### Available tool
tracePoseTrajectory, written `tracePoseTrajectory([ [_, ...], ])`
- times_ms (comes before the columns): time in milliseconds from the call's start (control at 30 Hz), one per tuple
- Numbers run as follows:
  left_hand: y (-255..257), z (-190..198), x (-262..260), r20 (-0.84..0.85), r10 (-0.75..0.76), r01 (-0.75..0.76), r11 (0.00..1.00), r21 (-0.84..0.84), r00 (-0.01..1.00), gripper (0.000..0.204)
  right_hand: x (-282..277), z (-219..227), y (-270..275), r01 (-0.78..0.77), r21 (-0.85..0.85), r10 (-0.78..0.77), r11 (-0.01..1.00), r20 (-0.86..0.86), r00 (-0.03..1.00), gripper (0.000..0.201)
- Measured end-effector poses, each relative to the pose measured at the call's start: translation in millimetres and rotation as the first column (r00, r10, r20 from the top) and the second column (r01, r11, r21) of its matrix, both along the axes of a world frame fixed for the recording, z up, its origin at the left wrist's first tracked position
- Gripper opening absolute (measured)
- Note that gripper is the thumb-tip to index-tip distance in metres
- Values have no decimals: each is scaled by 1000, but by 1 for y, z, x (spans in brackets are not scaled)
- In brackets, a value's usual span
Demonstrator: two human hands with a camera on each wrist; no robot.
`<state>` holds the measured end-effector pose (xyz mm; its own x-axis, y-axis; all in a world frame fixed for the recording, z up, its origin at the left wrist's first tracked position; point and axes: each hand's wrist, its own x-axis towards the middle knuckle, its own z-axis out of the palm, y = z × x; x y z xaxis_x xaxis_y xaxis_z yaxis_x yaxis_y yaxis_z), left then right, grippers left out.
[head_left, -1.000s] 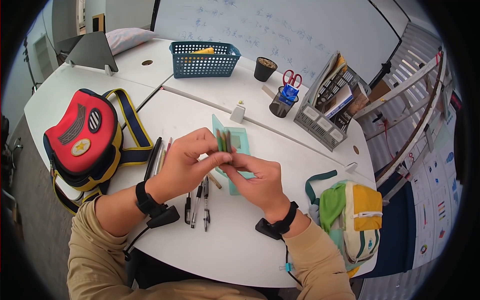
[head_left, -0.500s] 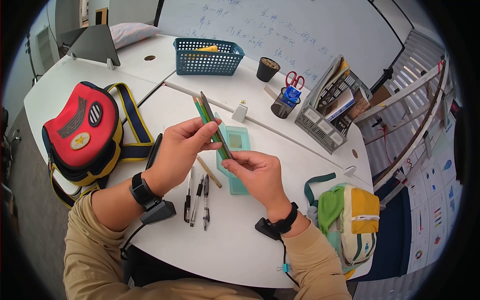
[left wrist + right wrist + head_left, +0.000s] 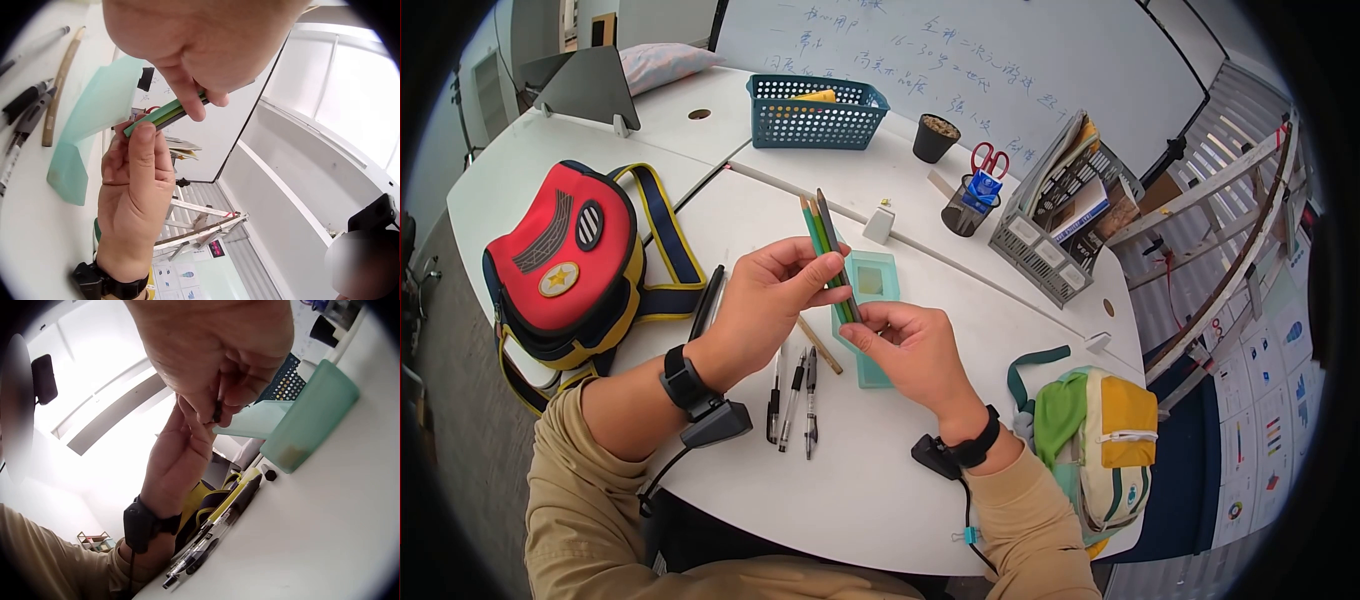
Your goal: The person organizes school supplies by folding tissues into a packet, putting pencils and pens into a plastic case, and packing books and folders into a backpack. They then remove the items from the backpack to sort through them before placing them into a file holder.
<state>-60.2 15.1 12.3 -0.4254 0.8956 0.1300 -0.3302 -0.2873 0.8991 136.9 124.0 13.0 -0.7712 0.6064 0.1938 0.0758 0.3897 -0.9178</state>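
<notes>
white board (image 3: 1090,60) bears blue handwriting, "16" and "30" readable; left hand (image 3: 760,305) and right hand (image 3: 920,355), near an open mint case (image 3: 886,268), pinch tilted pencils (image 3: 822,232), left partway up, right at the lower ends.

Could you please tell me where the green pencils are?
In the head view, the green pencils are left of centre, held by the left hand and right hand.
</notes>
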Motion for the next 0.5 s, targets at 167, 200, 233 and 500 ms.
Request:
tracePoseTrajectory([
  [167,0,1,-3,-49,-29,28,999,-24,998,26,3,3,2,-19,-11,19,1000,47,999,21],
  [200,0,3,-3,-65,-34,32,999,-31,997,27,4,11,1,-15,17,14,1000,81,997,22],
  [233,-1,6,-3,-80,-37,33,999,-41,996,29,5,15,2,-13,46,8,999,114,993,23],
  [500,-5,-9,0,-731,129,-229,973,-38,670,63,16,14,32,129,-41,-114,991,262,958,27],
])
